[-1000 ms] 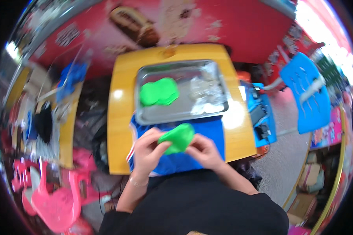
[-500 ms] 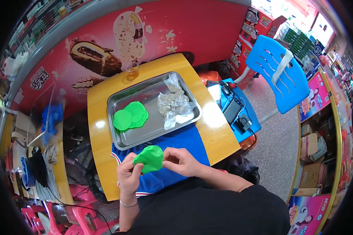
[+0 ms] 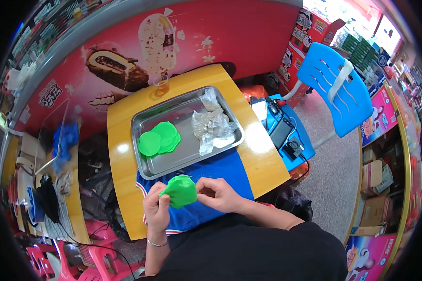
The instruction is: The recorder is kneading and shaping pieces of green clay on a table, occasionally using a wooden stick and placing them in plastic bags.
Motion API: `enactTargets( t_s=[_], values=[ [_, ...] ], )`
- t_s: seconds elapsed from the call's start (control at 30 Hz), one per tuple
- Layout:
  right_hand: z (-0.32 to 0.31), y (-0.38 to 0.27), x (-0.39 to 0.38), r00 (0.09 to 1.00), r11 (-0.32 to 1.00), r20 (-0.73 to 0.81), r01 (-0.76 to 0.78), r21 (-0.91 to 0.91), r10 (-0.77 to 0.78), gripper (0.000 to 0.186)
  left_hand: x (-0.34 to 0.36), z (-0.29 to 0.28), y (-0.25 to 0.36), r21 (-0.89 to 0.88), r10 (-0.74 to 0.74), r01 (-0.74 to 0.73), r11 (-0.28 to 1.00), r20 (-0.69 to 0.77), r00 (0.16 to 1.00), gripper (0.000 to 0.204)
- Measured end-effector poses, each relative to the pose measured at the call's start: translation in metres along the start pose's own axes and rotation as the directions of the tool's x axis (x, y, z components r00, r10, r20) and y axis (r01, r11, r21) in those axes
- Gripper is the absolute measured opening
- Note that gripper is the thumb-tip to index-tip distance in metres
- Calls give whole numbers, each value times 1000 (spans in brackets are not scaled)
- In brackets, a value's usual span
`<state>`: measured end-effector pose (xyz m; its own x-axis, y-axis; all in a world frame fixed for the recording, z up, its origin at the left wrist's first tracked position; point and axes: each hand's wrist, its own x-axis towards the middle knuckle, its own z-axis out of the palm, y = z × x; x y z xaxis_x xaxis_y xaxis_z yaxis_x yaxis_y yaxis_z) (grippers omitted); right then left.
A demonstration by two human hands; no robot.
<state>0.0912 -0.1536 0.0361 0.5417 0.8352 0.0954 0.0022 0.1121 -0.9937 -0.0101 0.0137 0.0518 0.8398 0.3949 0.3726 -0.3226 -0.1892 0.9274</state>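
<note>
A round, puckered piece of bright green cloth [image 3: 181, 192] is in front of me, above the blue cloth [image 3: 220, 175] at the table's near edge. My left hand [image 3: 156, 209] grips its left side between thumb and fingers. At the right edge of the green piece, my right hand [image 3: 217, 195] has thumb and forefinger pinched together; what lies between those fingertips is too small to make out. Beyond my hands is a metal tray [image 3: 173, 165]. Flat green discs [image 3: 160, 138] overlap on its left, and clear plastic bags [image 3: 212, 122] with greyish contents fill its right.
The tray stands on a yellow wooden table [image 3: 122, 187], with a clear cup [image 3: 161, 86] of amber liquid at the far edge. To the right, a blue chair [image 3: 335, 89] holds a phone [image 3: 281, 132], cables and a black device. Pink plastic stools [image 3: 103, 260] stand lower left.
The whole view has shifted slightly, so the table sits a little further right. Both hands keep the same hold at the green cloth, which is turned slightly.
</note>
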Motion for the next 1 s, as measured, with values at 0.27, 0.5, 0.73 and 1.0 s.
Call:
enactTargets(
  t_s=[0.27,0.5,0.73,1.0],
  values=[
    [2,6,-3,1000,937,10,-3,349,0,6,-8,0,-10,-56,-19,20,998,18,1000,39],
    [-4,3,-3,1000,984,-17,-20,179,23,5,-8,13,-7,-175,-111,82,981,-160,981,23],
    [0,4,-1,996,979,-58,-53,198,65,5,-7,-1,5,105,-50,53,993,-29,998,16],
    [-2,8,-7,988,881,-41,-111,460,146,5,-6,7,-3,-93,12,-19,995,-75,997,14]
  ],
)
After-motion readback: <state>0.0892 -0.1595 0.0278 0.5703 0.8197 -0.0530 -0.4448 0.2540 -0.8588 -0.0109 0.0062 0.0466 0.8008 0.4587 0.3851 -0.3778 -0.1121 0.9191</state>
